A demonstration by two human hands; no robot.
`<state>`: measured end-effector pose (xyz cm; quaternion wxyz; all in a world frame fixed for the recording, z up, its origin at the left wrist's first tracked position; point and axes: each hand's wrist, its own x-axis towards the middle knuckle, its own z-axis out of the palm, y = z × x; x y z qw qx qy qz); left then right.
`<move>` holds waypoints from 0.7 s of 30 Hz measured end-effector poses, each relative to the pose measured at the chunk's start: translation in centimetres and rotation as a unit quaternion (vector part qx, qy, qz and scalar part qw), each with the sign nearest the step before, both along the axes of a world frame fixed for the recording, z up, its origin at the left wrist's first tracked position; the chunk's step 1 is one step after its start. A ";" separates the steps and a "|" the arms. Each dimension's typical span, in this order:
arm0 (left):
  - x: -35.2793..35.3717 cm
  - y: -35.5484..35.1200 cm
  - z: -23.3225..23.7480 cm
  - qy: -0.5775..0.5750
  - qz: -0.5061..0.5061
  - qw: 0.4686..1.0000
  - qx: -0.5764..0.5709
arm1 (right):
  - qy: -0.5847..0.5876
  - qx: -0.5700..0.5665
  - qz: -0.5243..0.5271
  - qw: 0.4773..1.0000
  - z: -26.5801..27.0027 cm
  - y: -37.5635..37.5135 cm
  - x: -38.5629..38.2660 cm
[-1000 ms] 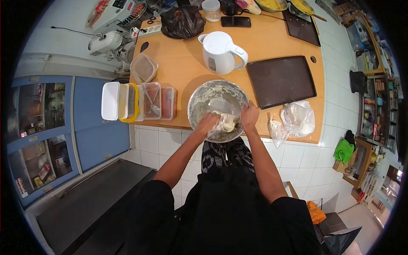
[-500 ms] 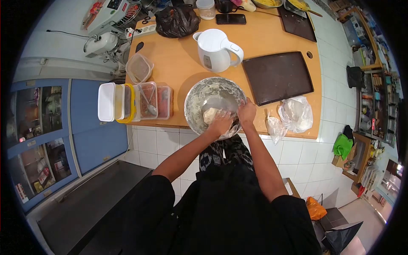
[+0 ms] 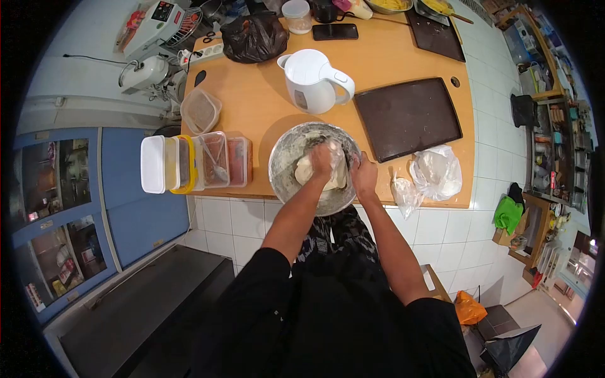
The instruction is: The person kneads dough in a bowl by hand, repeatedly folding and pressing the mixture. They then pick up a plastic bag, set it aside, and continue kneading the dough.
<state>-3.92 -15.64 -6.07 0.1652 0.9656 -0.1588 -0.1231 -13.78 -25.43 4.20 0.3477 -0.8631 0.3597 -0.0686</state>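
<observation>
A large metal bowl, its inner wall smeared with flour and dough, stands at the table's front edge. Inside it lies a pale lump of dough. My left hand is down in the bowl on the dough, fingers curled into it and partly blurred. At the bowl's right side, my right hand grips the rim with closed fingers. Behind the bowl stands a white electric kettle, its handle to the right.
Right of the kettle lies a dark baking tray, with plastic bags in front of it. Lidded plastic containers line the left edge. Farther back are a black plastic bag and a phone.
My left hand has moved up and away from me within the bowl, and the dough beneath it looks more spread out. My right hand stays on the rim. The view has shifted slightly.
</observation>
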 end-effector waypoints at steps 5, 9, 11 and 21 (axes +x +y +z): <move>1.7 2.9 -10.1 0.141 0.221 0.825 -0.502 | 0.022 -0.001 -0.004 1.000 0.1 0.3 0.2; 2.1 4.0 4.9 0.453 0.144 0.816 -0.329 | 0.040 -0.020 -0.002 0.999 0.3 0.3 0.2; 2.7 4.1 11.2 0.522 0.092 0.803 -0.273 | 0.048 -0.027 0.000 0.998 -0.1 0.2 0.2; 2.0 6.6 7.9 0.420 -0.232 0.851 -0.212 | 0.091 -0.059 0.049 0.993 -0.1 -0.1 0.4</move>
